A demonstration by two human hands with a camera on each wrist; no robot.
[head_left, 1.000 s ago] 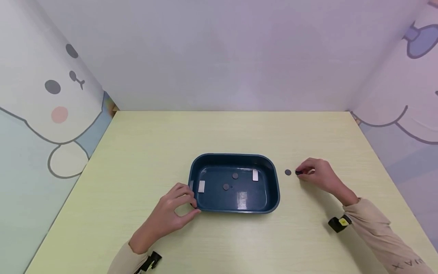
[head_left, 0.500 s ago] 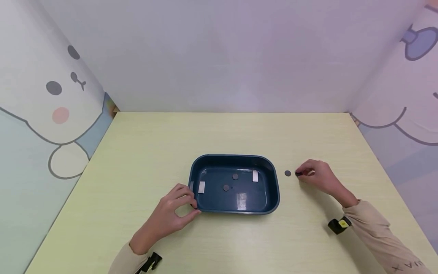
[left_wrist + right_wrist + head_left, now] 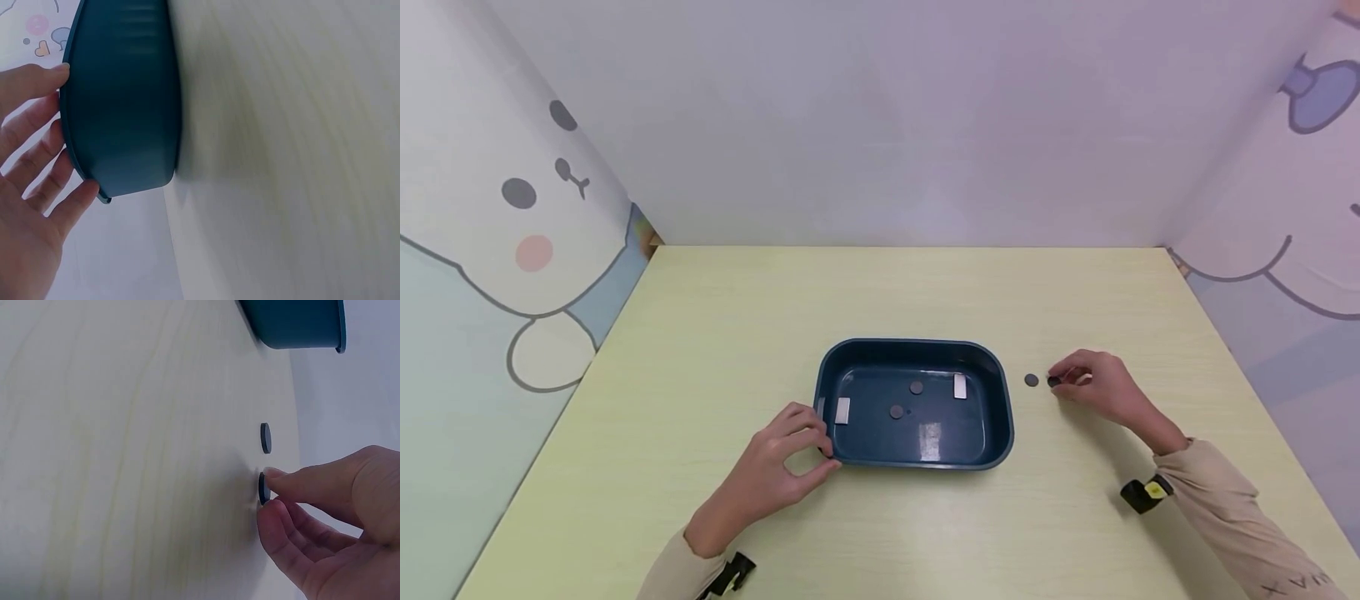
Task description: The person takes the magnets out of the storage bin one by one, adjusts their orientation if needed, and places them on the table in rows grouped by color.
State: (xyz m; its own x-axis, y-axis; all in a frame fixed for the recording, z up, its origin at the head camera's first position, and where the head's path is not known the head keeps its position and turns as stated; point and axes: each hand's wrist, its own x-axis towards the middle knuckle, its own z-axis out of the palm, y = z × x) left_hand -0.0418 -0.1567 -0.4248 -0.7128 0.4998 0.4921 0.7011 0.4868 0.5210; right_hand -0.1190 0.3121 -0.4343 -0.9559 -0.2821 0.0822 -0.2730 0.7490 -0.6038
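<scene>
A dark blue plastic basin [image 3: 917, 462] sits on the table, with two small grey discs [image 3: 916, 387] and two white rectangular pieces [image 3: 842, 410] on its floor. At its near left corner, my left hand [image 3: 786, 458] holds the rim between thumb and fingers; the left wrist view shows the fingertips [image 3: 90, 187] along that rim. To the right of the basin, the thumb and fingers of my right hand [image 3: 1097, 385] pinch a small dark round disc [image 3: 264, 488] by its edges, at the table surface. A similar disc [image 3: 1032, 380] lies flat between that hand and the basin.
The pale wood-grain table [image 3: 760, 308] reaches back to a plain whitish wall [image 3: 880, 125]. Side panels with cartoon animals [image 3: 535, 217] stand along its left and right edges. Each wrist carries a black strapped device [image 3: 1142, 495].
Hands, basin and discs hold practically the same places. The head view has shifted very slightly.
</scene>
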